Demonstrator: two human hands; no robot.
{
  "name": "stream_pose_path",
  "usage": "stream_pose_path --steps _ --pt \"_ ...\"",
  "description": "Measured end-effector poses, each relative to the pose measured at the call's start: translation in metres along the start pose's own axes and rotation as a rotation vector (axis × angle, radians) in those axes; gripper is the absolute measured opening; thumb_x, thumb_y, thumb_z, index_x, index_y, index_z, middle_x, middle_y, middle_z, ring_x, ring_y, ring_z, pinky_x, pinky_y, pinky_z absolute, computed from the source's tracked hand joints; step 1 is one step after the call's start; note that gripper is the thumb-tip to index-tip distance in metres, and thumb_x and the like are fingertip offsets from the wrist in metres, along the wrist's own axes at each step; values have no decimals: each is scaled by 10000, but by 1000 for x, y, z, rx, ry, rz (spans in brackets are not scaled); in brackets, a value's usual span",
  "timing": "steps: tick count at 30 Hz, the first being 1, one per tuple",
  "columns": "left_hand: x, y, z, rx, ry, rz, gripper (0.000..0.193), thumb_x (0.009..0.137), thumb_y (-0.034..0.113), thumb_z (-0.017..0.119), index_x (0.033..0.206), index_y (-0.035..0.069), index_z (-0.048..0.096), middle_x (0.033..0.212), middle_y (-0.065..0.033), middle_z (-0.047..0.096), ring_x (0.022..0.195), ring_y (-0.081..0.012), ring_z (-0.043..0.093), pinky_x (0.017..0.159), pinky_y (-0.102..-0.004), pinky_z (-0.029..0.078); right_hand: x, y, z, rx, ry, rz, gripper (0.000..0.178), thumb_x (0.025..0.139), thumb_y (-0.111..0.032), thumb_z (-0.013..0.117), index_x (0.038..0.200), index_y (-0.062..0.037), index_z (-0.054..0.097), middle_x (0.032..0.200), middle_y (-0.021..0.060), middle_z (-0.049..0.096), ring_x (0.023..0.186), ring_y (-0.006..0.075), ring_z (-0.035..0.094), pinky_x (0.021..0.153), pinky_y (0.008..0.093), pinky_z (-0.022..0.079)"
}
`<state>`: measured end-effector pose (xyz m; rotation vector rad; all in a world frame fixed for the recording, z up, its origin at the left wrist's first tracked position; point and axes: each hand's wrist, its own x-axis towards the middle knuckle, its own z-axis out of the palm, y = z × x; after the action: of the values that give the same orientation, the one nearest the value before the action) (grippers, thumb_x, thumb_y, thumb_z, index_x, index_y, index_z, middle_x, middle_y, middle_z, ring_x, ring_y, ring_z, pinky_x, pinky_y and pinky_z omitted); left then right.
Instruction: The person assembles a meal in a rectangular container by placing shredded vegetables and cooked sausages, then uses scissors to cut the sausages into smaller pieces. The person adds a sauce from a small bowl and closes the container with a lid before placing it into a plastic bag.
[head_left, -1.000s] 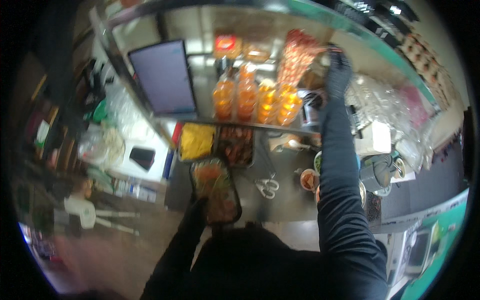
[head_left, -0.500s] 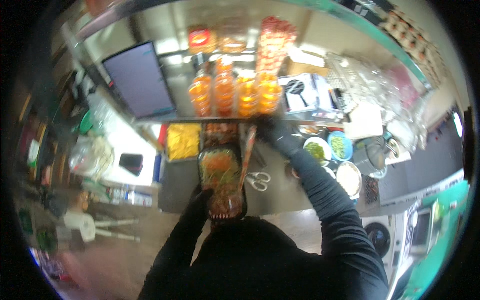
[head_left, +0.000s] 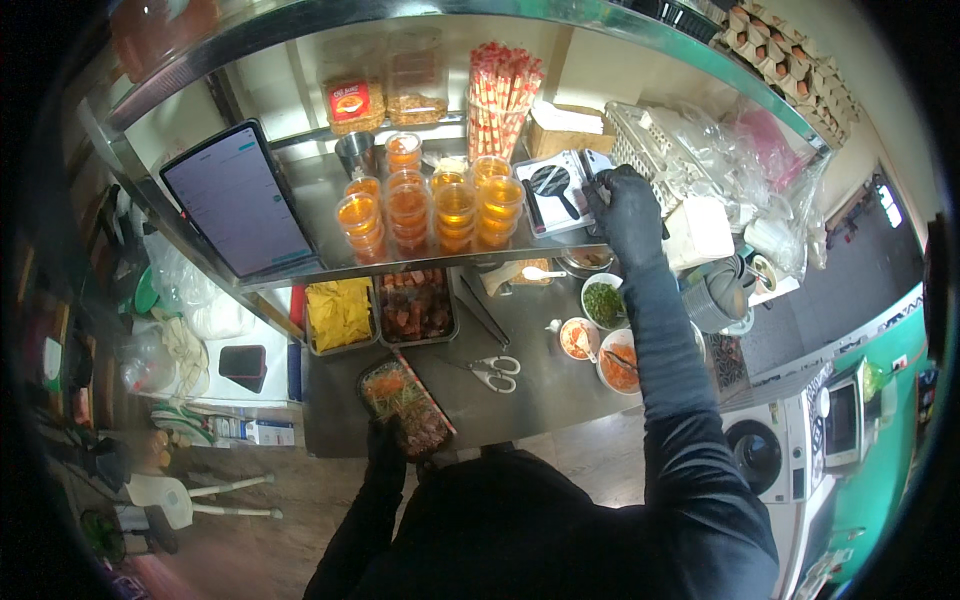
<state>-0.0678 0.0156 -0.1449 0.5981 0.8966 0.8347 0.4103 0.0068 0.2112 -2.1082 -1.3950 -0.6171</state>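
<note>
My left hand [head_left: 386, 442], in a black glove, grips the side of a black food tray [head_left: 366, 398] at the counter's near edge. Shredded vegetables [head_left: 385, 385] and browned meat [head_left: 425, 430] fill that tray. Chopsticks in a red-and-white paper sleeve [head_left: 430, 398] lie along its right side. Up on the steel shelf, my right hand [head_left: 632, 208], also gloved in black, is closed over the right end of a white flat packet [head_left: 553, 188] with black utensil shapes on it. What its curled fingers hold there is hidden.
On the shelf stand lidded orange sauce cups [head_left: 407, 215], a bundle of wrapped chopsticks [head_left: 503, 95] and a tablet [head_left: 238, 200]. Below are yellow food [head_left: 340, 313], a meat container [head_left: 416, 308], scissors [head_left: 492, 373], tongs [head_left: 482, 315], chopped greens [head_left: 604, 302] and shredded carrot [head_left: 620, 366].
My right hand has moved right along the shelf, from the sauce cups to the white packet. The tray in my left hand is lower and further left, with the chopsticks along it.
</note>
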Motion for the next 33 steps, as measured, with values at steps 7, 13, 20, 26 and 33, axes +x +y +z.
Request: stream_pose_path --steps 7,13,20,26,33 --pt "16 -23 -11 -53 279 116 521 922 100 751 1385 75 512 1245 -92 628 1152 -250 631 871 -417 567 18 19 31 -410 -258 -5 312 817 -370 773 915 -74 770 929 162 727 896 332 708 804 450 554" --pt "29 -36 -38 82 187 86 505 937 185 736 1383 61 536 1188 -93 659 1107 -257 653 822 -413 576 16 31 49 -488 -217 -59 217 811 -269 706 882 -71 762 865 161 728 831 332 720 754 462 567" --pt "43 -38 -67 280 55 -390 326 988 281 681 1222 59 636 945 -86 693 805 -214 674 696 -363 558 21 33 51 -492 -113 -61 186 853 -198 637 924 -76 758 883 181 732 824 345 728 746 470 573" --pt "28 -34 -61 554 -202 -304 292 969 343 690 1092 78 671 848 -104 660 771 -266 651 674 -402 531 25 56 28 -135 241 73 214 955 -253 628 1064 -90 714 966 172 736 840 332 726 758 464 568" --pt "3 39 4 1202 -207 875 342 843 198 794 1069 4 626 1037 -207 645 942 -392 647 850 -491 527 -183 -25 52 821 -147 295 349 1045 -142 570 1353 23 571 1174 108 690 1023 169 673 854 342 567"
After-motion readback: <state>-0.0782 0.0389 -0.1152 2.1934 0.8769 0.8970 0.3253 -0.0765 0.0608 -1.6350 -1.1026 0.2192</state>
